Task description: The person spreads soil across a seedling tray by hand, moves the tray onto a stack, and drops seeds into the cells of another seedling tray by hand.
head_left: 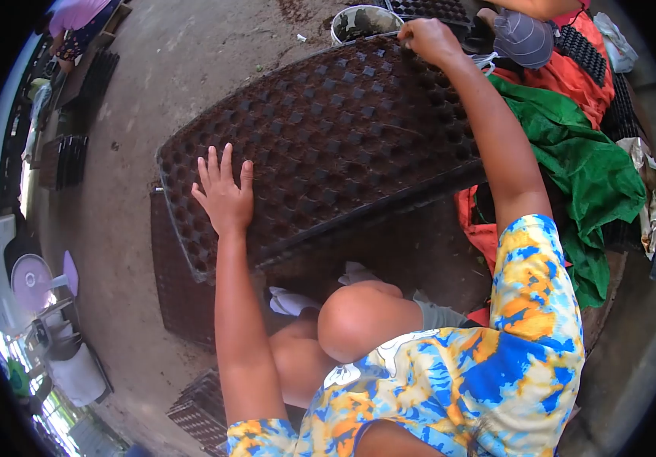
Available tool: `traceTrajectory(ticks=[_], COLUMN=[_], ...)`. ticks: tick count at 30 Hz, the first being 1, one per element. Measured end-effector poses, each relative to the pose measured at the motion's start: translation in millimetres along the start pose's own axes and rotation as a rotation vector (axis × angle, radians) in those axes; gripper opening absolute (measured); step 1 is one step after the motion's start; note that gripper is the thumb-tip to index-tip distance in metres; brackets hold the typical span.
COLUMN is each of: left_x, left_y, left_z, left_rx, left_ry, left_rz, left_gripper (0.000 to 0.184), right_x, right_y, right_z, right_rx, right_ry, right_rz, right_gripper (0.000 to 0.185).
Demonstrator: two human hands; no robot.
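Note:
A large black seedling tray [328, 137] spans the space before my knees, its many round cells holding dark brown soil. My left hand [225, 190] lies flat on its left part, fingers spread and nothing held. At the far right edge of the tray, my right hand [430, 42] is closed, fingers curled down and pressed together over the cells. Whatever is between those fingertips is hidden. Just beyond the far edge, close to my right hand, stands a white bucket [366, 24] with dark contents.
More black trays lie under the left side [179, 266] and by my feet. A green sheet [571, 152] and red-orange cloth [583, 84] are heaped to the right. Another person in a grey cap [522, 38] sits at upper right. A pink fan [32, 282] stands left.

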State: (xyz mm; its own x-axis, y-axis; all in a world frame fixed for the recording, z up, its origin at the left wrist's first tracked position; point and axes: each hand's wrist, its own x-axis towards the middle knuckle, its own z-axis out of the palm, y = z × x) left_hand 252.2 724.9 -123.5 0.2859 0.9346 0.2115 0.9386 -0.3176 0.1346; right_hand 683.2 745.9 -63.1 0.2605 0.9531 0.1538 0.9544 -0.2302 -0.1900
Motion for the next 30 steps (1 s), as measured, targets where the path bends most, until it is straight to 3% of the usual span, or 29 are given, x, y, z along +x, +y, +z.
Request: traceTrajectory(ticks=[4, 5, 9, 13, 17, 20, 25, 28, 30], left_x=[-1.2, -0.9, -1.1, -1.2, -1.3, -3.5, -1.7, -1.4, -1.8], left_y=[1.8, 2.1, 2.5, 1.7, 2.3, 2.6, 1.2, 1.9, 1.9], left_z=[-0.5, -1.2, -2.2, -1.7, -2.1, -1.8, -0.3, -0.8, -0.5], left_rx=[0.003, 0.007, 0.010, 0.014, 0.010, 0.011, 0.004, 0.009, 0.011], left_ry=[-0.014, -0.015, -0.019, -0.017, -0.008, -0.008, 0.004, -0.002, -0.007], left_rz=[-0.012, -0.012, -0.010, -0.004, -0.006, -0.005, 0.003, -0.007, -0.011], left_gripper=[0.054, 0.054, 0.055, 0.055, 0.055, 0.055, 0.055, 0.056, 0.056], right_x=[11.3, 17.5, 20.8, 15.7, 7.7, -11.0, -25.1, -44.8, -50.3], right_y=[2.7, 5.3, -15.5, -28.0, -22.0, -10.4, -13.9, -19.1, -19.7], right_z=[30.6, 29.9, 4.5, 30.5, 2.5, 20.9, -1.3, -6.3, 10.3], right_rx=[-0.051, -0.059, -0.024, -0.010, 0.076, 0.114, 0.125, 0.094, 0.045], right_ry=[0.073, -0.016, 0.031, -0.038, -0.045, -0.057, -0.009, -0.176, -0.065], right_rz=[-0.045, -0.007, -0.065, -0.097, -0.111, -0.227, -0.176, -0.173, -0.203], right_gripper=[0.020, 0.019, 0.020, 0.022, 0.019, 0.018, 0.020, 0.019, 0.018])
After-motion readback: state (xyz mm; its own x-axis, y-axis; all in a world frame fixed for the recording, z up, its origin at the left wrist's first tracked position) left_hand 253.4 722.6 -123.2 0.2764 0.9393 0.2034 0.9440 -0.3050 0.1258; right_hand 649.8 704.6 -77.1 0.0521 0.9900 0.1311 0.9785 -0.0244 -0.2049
